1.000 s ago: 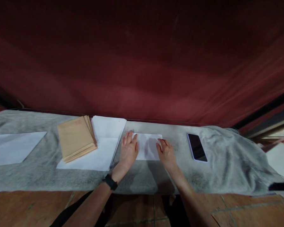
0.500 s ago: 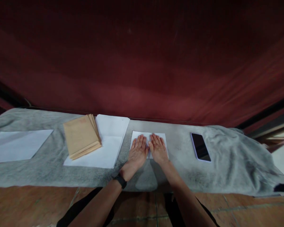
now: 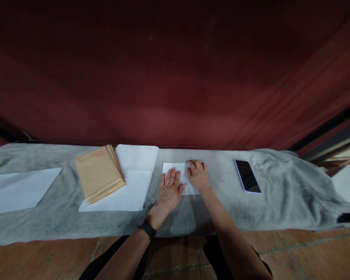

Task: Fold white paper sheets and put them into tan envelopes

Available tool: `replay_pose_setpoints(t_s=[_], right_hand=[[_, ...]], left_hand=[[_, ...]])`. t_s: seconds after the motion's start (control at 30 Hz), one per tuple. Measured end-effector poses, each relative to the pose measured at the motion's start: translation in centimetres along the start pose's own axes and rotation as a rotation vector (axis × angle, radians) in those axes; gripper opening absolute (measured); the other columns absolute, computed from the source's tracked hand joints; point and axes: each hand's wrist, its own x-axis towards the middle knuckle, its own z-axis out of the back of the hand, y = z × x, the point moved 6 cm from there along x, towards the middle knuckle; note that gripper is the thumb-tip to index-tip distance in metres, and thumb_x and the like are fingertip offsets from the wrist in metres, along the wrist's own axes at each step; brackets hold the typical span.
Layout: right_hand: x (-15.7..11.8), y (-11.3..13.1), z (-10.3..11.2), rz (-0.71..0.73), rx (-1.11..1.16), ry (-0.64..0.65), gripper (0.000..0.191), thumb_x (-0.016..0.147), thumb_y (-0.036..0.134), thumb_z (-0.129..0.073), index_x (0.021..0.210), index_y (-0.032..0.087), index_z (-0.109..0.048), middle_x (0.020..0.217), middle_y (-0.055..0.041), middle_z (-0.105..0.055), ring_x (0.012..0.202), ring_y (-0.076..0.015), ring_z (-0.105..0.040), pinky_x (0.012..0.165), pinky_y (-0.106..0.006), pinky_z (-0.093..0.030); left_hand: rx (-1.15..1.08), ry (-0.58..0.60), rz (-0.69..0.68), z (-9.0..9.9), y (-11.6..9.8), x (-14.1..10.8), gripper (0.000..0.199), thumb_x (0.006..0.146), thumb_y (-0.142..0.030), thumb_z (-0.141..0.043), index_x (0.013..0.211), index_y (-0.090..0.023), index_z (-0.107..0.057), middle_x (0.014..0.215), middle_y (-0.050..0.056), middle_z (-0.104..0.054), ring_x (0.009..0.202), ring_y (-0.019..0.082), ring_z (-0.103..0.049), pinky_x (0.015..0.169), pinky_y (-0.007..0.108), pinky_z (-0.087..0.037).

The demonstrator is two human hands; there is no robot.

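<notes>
A small white sheet of paper point(image 3: 187, 189), apparently folded, lies on the grey cloth in front of me. My left hand point(image 3: 169, 189) rests flat on its left part, fingers spread and pointing away from me. A dark band circles that wrist. On the right part of the paper sits my right hand point(image 3: 197, 174), its fingers apart and slightly bent over the right edge. The paper under both palms is hidden.
Left of my hands, brown envelopes point(image 3: 97, 173) lie stacked on larger white sheets point(image 3: 134, 194). Another white sheet point(image 3: 20, 188) is farther left. A phone point(image 3: 247, 176) lies to the right. Behind the grey cloth point(image 3: 221, 217) rises a dark red surface point(image 3: 175, 97).
My right hand has shifted slightly right and away from me, and its fingers are more bent than before. The left hand stays flat on the paper. The view has tilted a little.
</notes>
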Motion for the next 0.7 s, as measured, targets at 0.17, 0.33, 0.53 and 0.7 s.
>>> replay_pose_setpoints(t_s=[0.17, 0.33, 0.53, 0.7], right_hand=[[-0.2, -0.2, 0.1, 0.024, -0.014, -0.012, 0.041, 0.101, 0.019, -0.041, 0.137, 0.016, -0.058, 0.134, -0.0154, -0.061, 0.128, -0.0264, -0.05, 0.119, -0.048, -0.028], [-0.5, 0.3, 0.0, 0.012, 0.043, 0.001, 0.043, 0.102, 0.018, -0.037, 0.14, 0.013, -0.056, 0.14, -0.018, -0.059, 0.135, -0.0271, -0.046, 0.121, -0.052, -0.026], [-2.5, 3.2, -1.3, 0.088, 0.201, 0.084, 0.046, 0.108, 0.03, -0.033, 0.147, 0.016, -0.053, 0.157, -0.0142, -0.049, 0.149, -0.0236, -0.038, 0.125, -0.049, -0.022], [-3.6, 2.9, -1.4, 0.093, 0.024, 0.092, 0.052, 0.11, 0.033, -0.025, 0.152, 0.011, -0.047, 0.159, -0.0135, -0.045, 0.15, -0.0247, -0.038, 0.125, -0.048, -0.023]], left_hand=[[-0.075, -0.011, 0.009, -0.1, -0.2, -0.3, 0.056, 0.095, -0.034, -0.054, 0.149, -0.02, -0.05, 0.167, 0.014, -0.032, 0.158, 0.033, -0.017, 0.128, 0.054, 0.002], [-0.135, -0.039, 0.01, -0.2, -0.4, -0.2, 0.053, 0.094, -0.029, -0.054, 0.146, -0.02, -0.053, 0.165, 0.015, -0.035, 0.157, 0.036, -0.019, 0.128, 0.056, 0.002], [0.004, -0.015, -0.03, -1.1, -0.2, 0.8, 0.058, 0.094, -0.016, -0.04, 0.151, -0.02, -0.049, 0.164, 0.013, -0.039, 0.157, 0.03, -0.02, 0.129, 0.054, -0.005], [0.382, 0.026, -0.067, -1.4, -0.3, 1.4, 0.057, 0.1, -0.02, -0.029, 0.155, -0.014, -0.042, 0.164, 0.012, -0.038, 0.156, 0.025, -0.024, 0.129, 0.05, -0.015]])
